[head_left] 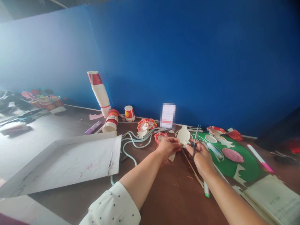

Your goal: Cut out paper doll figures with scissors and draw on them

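Observation:
My left hand [169, 145] is closed, pinching the lower left edge of a cream paper cut-out [184, 135] with a rounded body and narrower top. My right hand [202, 156] is closed around a pair of scissors [197, 139], whose blades point upward. Its fingertips also reach the lower edge of the cut-out. Below the hands a thin wooden stick [193, 168] lies slanted on the brown table. Just behind my left hand sits a red-patterned paper flower [160, 137], partly covered by the hand.
A white box lid [70, 159] lies at left. Behind it stand a tall leaning stack of paper cups [100, 93] and a single cup [129, 113]. Pale cords [131, 147] curl across the middle. Right, a green round sheet [246, 162] carries scraps; a marker [260, 158] and book [274, 197] lie beside it.

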A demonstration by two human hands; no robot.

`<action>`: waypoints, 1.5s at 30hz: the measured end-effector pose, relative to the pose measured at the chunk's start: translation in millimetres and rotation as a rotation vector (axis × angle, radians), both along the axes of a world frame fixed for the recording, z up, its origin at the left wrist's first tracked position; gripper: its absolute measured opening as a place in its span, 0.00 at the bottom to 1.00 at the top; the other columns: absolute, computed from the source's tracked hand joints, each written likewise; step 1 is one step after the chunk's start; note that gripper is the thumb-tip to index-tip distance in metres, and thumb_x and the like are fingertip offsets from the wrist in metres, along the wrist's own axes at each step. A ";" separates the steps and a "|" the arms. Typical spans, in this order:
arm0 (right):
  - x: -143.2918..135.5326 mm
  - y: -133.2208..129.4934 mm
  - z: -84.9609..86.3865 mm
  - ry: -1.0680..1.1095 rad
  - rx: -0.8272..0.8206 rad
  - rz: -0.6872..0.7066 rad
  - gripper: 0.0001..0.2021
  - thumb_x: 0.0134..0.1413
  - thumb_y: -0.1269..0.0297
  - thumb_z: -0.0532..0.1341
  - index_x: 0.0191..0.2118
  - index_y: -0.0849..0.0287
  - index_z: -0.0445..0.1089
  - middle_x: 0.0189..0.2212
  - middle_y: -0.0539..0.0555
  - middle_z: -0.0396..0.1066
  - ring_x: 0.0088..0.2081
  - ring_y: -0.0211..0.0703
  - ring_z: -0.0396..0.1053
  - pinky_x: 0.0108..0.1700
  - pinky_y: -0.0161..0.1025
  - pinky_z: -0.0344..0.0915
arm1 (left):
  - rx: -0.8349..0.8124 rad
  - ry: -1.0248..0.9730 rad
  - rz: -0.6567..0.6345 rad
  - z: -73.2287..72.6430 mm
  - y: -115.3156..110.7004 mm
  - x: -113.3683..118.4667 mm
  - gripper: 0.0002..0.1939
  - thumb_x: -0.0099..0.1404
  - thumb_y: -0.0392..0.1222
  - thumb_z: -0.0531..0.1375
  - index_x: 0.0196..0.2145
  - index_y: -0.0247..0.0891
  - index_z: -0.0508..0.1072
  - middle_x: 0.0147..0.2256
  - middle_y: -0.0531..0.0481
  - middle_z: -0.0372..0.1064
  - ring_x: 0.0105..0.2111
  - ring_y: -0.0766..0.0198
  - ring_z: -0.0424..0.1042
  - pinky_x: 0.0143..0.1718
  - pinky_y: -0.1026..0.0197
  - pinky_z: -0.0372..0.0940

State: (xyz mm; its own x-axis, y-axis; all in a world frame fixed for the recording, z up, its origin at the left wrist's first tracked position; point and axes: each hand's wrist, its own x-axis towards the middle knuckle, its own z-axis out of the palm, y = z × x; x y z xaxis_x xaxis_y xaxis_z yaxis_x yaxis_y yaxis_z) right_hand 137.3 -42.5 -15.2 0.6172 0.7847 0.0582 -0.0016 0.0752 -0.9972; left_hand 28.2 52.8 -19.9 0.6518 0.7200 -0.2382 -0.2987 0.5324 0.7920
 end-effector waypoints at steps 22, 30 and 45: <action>1.0 0.5 -2.2 -0.048 0.007 -0.013 0.20 0.42 0.61 0.69 0.44 0.54 0.69 0.25 0.44 0.69 0.23 0.36 0.61 0.28 0.34 0.58 | -0.005 -0.017 0.007 2.1 -0.6 0.2 0.15 0.44 0.29 0.72 0.28 0.30 0.70 0.26 0.48 0.70 0.27 0.68 0.72 0.30 0.67 0.69; 0.8 1.0 -1.4 -0.039 0.007 -0.010 0.21 0.41 0.62 0.69 0.44 0.55 0.68 0.24 0.43 0.66 0.23 0.35 0.59 0.27 0.34 0.58 | -0.001 -0.030 -0.002 0.3 0.6 0.6 0.14 0.45 0.29 0.71 0.27 0.29 0.70 0.26 0.48 0.69 0.26 0.68 0.72 0.30 0.67 0.68; -7.0 -2.8 9.5 -0.143 -0.033 -0.064 0.23 0.40 0.56 0.69 0.44 0.56 0.68 0.22 0.44 0.66 0.22 0.36 0.60 0.27 0.35 0.58 | 0.003 -0.002 -0.028 1.1 0.6 -1.2 0.14 0.47 0.31 0.71 0.29 0.29 0.71 0.26 0.48 0.69 0.26 0.68 0.72 0.31 0.67 0.68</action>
